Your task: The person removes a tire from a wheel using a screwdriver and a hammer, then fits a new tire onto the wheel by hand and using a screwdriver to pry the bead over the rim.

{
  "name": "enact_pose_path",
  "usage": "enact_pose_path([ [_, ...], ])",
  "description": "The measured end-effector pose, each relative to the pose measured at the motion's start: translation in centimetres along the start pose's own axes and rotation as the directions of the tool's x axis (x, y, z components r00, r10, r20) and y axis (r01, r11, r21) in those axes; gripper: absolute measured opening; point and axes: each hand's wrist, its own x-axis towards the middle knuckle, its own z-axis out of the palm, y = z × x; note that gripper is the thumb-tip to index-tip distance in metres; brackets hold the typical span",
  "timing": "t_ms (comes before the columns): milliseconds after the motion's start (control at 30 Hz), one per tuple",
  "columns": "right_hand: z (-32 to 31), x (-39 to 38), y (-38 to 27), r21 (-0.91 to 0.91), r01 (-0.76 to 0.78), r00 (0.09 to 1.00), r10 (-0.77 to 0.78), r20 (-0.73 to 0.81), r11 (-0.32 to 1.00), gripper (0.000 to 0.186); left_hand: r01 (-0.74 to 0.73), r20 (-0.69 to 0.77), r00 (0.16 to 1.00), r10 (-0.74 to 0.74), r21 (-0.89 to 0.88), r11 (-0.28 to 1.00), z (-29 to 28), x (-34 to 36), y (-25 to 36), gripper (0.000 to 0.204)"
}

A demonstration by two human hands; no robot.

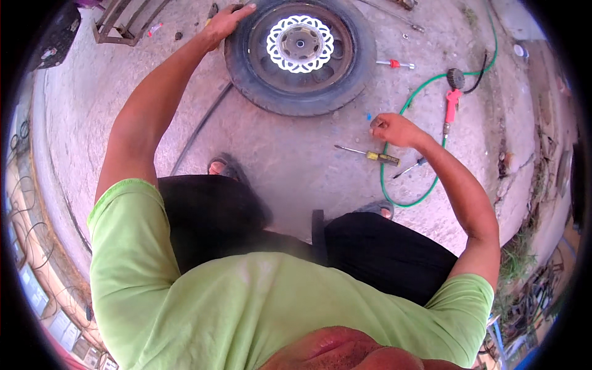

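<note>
A wheel with a black tyre (296, 106) lies flat on the floor in front of me, its silver brake disc (277, 58) facing up. My left hand (227, 26) rests against the tyre's left side, fingers stretched out. Right of the wheel and nearer to me, my right hand (398, 129) hovers with curled fingers pressed together; whatever they may hold is too small to make out. A tiny blue piece (369, 116) is close to its fingertips. Just below that hand lies a screwdriver with a yellow and black handle (374, 155), and beside it a second, dark-handled screwdriver (410, 168).
A green air hose (412, 203) loops across the right side to a red inflator gun (452, 106) with a round gauge (456, 78). A red-collared tool (394, 63) sits right of the tyre. A dark tube (202, 126) and a rusty metal frame (117, 24) are on the left.
</note>
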Motion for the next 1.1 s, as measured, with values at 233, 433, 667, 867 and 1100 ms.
enact_pose_path([
  [233, -1.9, 3.4, -0.4, 0.672, -0.328, 0.931, 0.347, 0.111, 0.664, 0.080, -0.121, -0.034, 0.986, 0.165, 0.544, 0.831, 2.5, -2.2, 2.4, 0.061],
  [433, -3.0, 5.0, -4.6, 0.848, -0.262, 0.925, 0.372, 0.084, 0.461, 0.084, -0.411, 0.405, 0.888, 0.216, 0.492, 0.768, 11.7, -13.8, 7.5, 0.056],
  [667, -2.0, 5.7, -4.9, 0.917, -0.214, 0.917, 0.391, 0.071, 0.335, 0.078, -0.459, 0.420, 0.881, 0.218, 0.646, 0.610, 15.6, -16.6, 7.2, 0.062],
  [867, -2.6, 5.9, -4.4, 0.904, -0.196, 0.915, 0.401, 0.030, 0.380, 0.084, -0.438, 0.430, 0.883, 0.185, 0.617, 0.654, 15.9, -15.8, 8.7, 0.057],
  [1100, -2.7, 5.0, -5.0, 0.912, -0.155, 0.925, 0.379, 0.000, 0.380, 0.086, -0.359, 0.410, 0.907, 0.098, 0.631, 0.688, 16.0, -15.0, 9.9, 0.063],
])
